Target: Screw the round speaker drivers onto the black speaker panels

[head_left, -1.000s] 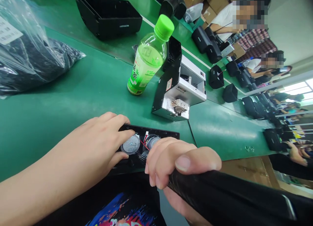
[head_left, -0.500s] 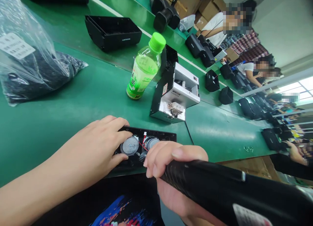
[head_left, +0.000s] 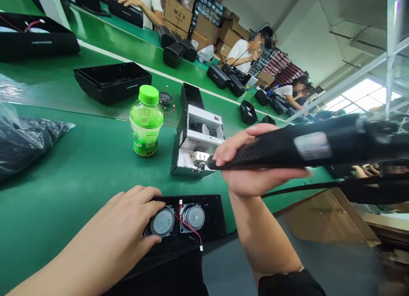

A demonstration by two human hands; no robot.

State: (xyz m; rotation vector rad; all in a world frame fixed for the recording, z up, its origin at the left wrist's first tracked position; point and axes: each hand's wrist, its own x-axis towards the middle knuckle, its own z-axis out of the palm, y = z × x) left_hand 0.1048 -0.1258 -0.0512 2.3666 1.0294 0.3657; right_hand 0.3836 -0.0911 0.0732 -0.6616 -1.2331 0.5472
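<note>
My left hand (head_left: 128,219) grips the left end of a black speaker panel (head_left: 212,215) at the table's front edge, fingers on its rim beside a round driver (head_left: 162,222). A second driver (head_left: 194,217) sits to the right, with a red wire and white connectors. My right hand (head_left: 246,159) is wrapped round a black electric screwdriver (head_left: 277,146), raised above and right of the panel. The tool's tip meets the front of a silver screw feeder (head_left: 198,142) in the picture; whether it touches a screw cannot be made out.
A green-capped bottle (head_left: 147,129) stands left of the feeder. A plastic bag of dark parts (head_left: 28,138) lies at the left. Behind are a black housing (head_left: 111,80), a loose driver (head_left: 165,98) and people at a far table.
My right hand has lifted the screwdriver off the panel, up to the feeder. The drivers and red wire are now uncovered. My left hand stays on the panel; the view has shifted.
</note>
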